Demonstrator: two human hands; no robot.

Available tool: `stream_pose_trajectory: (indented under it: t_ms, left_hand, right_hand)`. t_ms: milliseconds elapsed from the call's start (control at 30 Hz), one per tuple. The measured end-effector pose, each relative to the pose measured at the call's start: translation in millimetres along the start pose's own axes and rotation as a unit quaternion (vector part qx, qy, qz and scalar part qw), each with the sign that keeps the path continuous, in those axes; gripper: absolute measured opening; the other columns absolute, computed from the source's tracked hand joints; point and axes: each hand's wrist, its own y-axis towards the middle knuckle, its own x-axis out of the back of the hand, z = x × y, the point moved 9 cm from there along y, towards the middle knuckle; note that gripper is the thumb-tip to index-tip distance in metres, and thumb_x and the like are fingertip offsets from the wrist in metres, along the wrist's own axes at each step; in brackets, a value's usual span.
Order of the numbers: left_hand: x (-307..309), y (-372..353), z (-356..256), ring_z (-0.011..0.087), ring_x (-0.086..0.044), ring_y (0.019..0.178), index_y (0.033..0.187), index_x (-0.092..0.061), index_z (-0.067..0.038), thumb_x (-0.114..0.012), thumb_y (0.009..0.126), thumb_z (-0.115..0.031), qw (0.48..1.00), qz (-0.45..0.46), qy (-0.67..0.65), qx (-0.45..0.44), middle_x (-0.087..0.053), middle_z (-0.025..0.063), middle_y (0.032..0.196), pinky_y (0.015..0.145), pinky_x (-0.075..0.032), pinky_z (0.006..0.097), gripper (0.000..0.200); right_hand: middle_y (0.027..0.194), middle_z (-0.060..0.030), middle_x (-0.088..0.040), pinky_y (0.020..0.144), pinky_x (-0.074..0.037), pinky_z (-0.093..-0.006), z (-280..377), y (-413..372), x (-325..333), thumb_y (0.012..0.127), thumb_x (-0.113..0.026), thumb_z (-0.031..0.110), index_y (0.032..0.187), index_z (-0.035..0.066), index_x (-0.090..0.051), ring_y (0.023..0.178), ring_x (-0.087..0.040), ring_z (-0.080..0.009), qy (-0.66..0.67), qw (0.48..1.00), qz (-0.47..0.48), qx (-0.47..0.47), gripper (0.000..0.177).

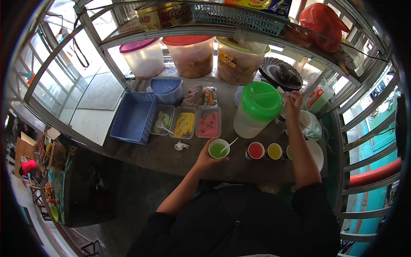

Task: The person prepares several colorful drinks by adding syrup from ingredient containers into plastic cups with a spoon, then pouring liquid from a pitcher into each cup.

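Observation:
My left hand (206,159) is wrapped round a paper cup (219,148) of green liquid, and a white plastic spoon (229,144) leans in it. My right hand (293,101) is raised beside the green-lidded pitcher (252,115). Its fingers are pinched together, and what they hold, if anything, is too small to make out. Near my right forearm stand a cup of red liquid (256,150) and a cup of yellow liquid (273,151). A further green cup (289,152) is partly covered by the forearm.
Three clear boxes hold green (163,120), yellow (184,122) and red (208,121) contents. A blue basket (134,118) stands left of them, and a crumpled tissue (181,145) lies in front. Large lidded tubs (188,58) line the back under a shelf. A white plate (316,155) sits far right.

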Motion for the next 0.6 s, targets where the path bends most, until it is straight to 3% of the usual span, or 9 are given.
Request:
stream_pose_trajectory:
  t_ms: [100, 167, 267, 367, 600]
  left_hand:
    - [8, -7, 26, 0.0178, -0.060, 0.120, 0.139, -0.049, -0.005, -0.096, 0.067, -0.020, 1.000, -0.021, 0.021, 0.009, -0.064, 0.0079, 0.126, 0.103, -0.047, 0.0340, 0.088]
    - [12, -13, 38, 0.0184, -0.061, 0.120, 0.138, -0.050, -0.005, -0.096, 0.067, -0.020, 0.999, -0.037, 0.036, 0.014, -0.065, 0.0082, 0.126, 0.103, -0.048, 0.0344, 0.086]
    - [14, -18, 51, 0.0183, -0.058, 0.124, 0.141, -0.048, -0.005, -0.096, 0.067, -0.020, 0.998, -0.033, 0.045, 0.016, -0.063, 0.0081, 0.131, 0.106, -0.045, 0.0347, 0.089]
    - [13, -21, 32, 0.0200, -0.062, 0.120, 0.137, -0.052, -0.005, -0.095, 0.067, -0.020, 0.995, -0.050, 0.092, -0.002, -0.065, 0.0095, 0.127, 0.103, -0.048, 0.0354, 0.084]
    - [18, -22, 43, 0.0280, -0.062, 0.123, 0.138, -0.052, -0.005, -0.093, 0.069, -0.019, 0.983, -0.055, 0.168, -0.052, -0.065, 0.0141, 0.129, 0.103, -0.049, 0.0384, 0.082]
  right_hand:
    - [0.110, -0.0057, -0.063, 0.082, -0.051, -0.0314, -19, 3, -17, 0.094, -0.072, 0.033, 0.139, 0.011, -0.045, 0.101, -0.062, -0.0145, -0.012, 0.998, 0.050, -0.036, 0.057]
    - [0.112, -0.0067, -0.063, 0.084, -0.052, -0.0337, -29, 7, -27, 0.092, -0.074, 0.035, 0.144, 0.011, -0.042, 0.103, -0.062, -0.0152, 0.005, 0.997, 0.069, -0.036, 0.065]
    - [0.112, -0.0072, -0.065, 0.083, -0.054, -0.0330, -6, 3, -53, 0.093, -0.075, 0.028, 0.144, 0.012, -0.045, 0.103, -0.065, -0.0155, 0.150, 0.964, 0.190, -0.111, 0.062]
    - [0.107, -0.0062, -0.066, 0.078, -0.056, -0.0301, -12, 4, -68, 0.092, -0.077, 0.019, 0.137, 0.012, -0.052, 0.095, -0.067, -0.0144, 0.219, 0.936, 0.218, -0.168, 0.052]
    - [0.101, -0.0045, -0.066, 0.072, -0.056, -0.0280, -3, -6, -73, 0.091, -0.077, 0.016, 0.122, 0.010, -0.059, 0.088, -0.067, -0.0126, 0.225, 0.937, 0.232, -0.133, 0.036]
